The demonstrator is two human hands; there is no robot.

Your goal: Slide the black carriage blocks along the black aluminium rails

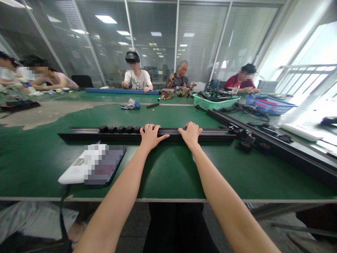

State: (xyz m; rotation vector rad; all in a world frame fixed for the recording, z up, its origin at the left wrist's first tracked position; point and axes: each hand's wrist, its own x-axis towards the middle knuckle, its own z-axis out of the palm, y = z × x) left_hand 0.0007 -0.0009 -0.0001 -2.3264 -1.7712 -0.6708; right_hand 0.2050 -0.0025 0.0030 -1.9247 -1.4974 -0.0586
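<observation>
The left hand (pixel 151 137) and right hand (pixel 191 134) are lying across a black metal rail (pixel 79 136) on a green bench (pixel 168 172), fingers draped over its top; whether either grip is clenched or merely resting cannot be told. Round black fittings (pixel 118 129) are sitting along the rail, left of the hands, and a pixelated white device (pixel 92 163) is lying nearer the bench's front edge.
</observation>
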